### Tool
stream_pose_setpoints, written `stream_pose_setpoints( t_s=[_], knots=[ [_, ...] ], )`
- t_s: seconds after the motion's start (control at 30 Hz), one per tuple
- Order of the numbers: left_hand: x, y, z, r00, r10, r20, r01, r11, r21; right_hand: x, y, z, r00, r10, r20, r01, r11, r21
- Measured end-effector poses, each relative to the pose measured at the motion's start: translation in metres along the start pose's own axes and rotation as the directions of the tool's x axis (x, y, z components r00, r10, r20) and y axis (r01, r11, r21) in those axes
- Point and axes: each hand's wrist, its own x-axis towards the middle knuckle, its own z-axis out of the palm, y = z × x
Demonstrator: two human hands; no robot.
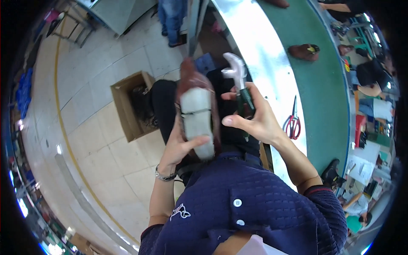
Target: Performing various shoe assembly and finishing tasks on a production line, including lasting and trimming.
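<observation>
The shoe (193, 80) is reddish-brown with a dark-banded whitish underside (197, 125), the pliers (242, 87) silver and dark green.

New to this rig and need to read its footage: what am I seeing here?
No robot: a person works bare-handed. The single picture comes from the left of two fisheye cameras worn on the head, looking down, so straight edges bend near the rim. The left hand holds a glossy brown shoe, pale underside facing the camera. The right hand holds a silver-headed, green-handled metal hand tool. On the shiny metal strip lie red-handled scissors; to its right, another brown shoe rests on a long green surface.
</observation>
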Motion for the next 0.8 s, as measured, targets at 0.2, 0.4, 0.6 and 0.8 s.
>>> stream_pose_setpoints(
  t_s=[0.2, 0.4, 0.6, 0.8],
  knots=[
    [0.028, -0.057, -0.003, 0.931, 0.294, 0.215, -0.351, 0.882, 0.314, -0.034, 0.028, 0.008, 0.988, -0.156, -0.009, 0.155, 0.982, -0.11],
    [0.037, -0.12, -0.016, 0.913, 0.228, 0.339, -0.348, 0.867, 0.355, -0.062, 0.086, 0.026, 0.998, -0.023, -0.063, 0.02, 0.999, -0.033],
    [0.023, -0.094, -0.027, 0.934, 0.026, 0.357, -0.117, 0.965, 0.234, -0.068, 0.114, 0.033, 0.995, -0.085, -0.045, 0.08, 0.991, -0.104],
    [0.049, -0.067, 0.011, 0.98, 0.153, 0.128, -0.143, 0.986, -0.089, -0.072, 0.106, 0.023, 0.99, -0.13, -0.057, 0.119, 0.979, -0.167]
  ],
)
